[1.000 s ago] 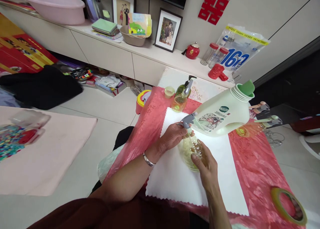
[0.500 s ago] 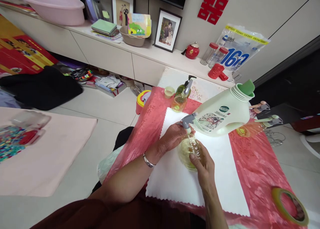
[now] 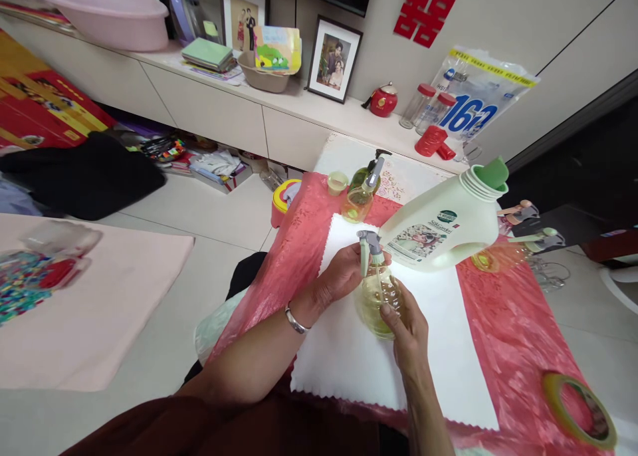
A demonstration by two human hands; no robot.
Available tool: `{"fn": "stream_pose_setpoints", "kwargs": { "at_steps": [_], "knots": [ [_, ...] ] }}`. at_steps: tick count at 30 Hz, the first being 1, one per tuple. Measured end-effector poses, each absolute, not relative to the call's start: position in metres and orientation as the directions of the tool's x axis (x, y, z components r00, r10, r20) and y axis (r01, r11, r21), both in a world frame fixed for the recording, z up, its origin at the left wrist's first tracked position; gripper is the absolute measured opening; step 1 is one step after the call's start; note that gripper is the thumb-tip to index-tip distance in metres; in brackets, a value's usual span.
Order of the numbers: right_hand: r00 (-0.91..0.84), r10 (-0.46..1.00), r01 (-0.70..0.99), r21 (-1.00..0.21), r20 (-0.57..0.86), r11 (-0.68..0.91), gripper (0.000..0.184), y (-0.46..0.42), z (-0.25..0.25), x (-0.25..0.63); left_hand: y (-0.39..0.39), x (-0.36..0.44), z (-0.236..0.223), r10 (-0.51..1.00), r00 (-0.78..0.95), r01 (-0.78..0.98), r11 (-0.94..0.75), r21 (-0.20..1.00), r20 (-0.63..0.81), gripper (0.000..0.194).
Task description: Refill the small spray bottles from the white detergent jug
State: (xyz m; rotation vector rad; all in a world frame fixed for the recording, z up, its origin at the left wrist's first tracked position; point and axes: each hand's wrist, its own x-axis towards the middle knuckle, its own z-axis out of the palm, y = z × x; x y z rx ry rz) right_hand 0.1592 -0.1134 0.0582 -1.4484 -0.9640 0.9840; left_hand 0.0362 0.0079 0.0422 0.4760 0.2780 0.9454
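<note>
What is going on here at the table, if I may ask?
A person is handling a clear spray bottle of yellowish liquid over a white sheet. The left hand is at the neck, by the grey spray head; the right hand holds the body. The head sits on the bottle. A large pale jug stands just beyond.

A tabletop [image 3: 343, 153] with a floral print, bare along its far edge, is otherwise draped in red plastic sheeting [image 3: 508, 323]. A scalloped white mat [image 3: 349, 366] covers the middle, reaching the near edge. By the far left corner are a small cup [image 3: 337, 184], an amber spray bottle [image 3: 355, 207] and a green pump bottle [image 3: 359, 177]. A SilkGarden detergent jug [image 3: 433, 227] rests toward the right edge; a tape roll [image 3: 552, 397] lies at the near right corner.
</note>
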Motion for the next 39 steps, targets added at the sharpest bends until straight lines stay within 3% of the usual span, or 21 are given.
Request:
{"fn": "stream_pose_setpoints", "kwargs": {
  "at_steps": [4, 11, 22, 34, 39],
  "knots": [
    [0.321, 0.945, 0.012, -0.997, -0.069, -0.077, 0.068, -0.113, 0.05, 0.162, 0.008, 0.034, 0.044, 0.839, 0.542, -0.707, 0.483, 0.517, -0.043, 0.048],
    [0.23, 0.969, -0.062, -0.995, -0.094, -0.082, 0.072, -0.113, 0.028, 0.178, 0.006, 0.035, 0.037, 0.867, 0.493, -0.771, 0.396, 0.499, 0.073, 0.039],
    [0.192, 0.98, -0.119, -0.992, -0.055, -0.033, 0.063, -0.108, 0.034, 0.163, 0.007, 0.036, 0.031, 0.806, 0.591, -0.72, 0.535, 0.442, -0.013, 0.058],
    [0.176, 0.981, -0.245, -0.969, -0.083, -0.037, 0.058, -0.105, 0.042, 0.155, 0.005, 0.037, 0.032, 0.792, 0.609, -0.727, 0.58, 0.367, -0.046, 0.042],
    [0.183, 0.979, -0.226, -0.973, -0.09, -0.047, 0.061, -0.105, 0.043, 0.154, 0.007, 0.037, 0.028, 0.798, 0.602, -0.729, 0.553, 0.404, -0.006, 0.06]
  ]
}}
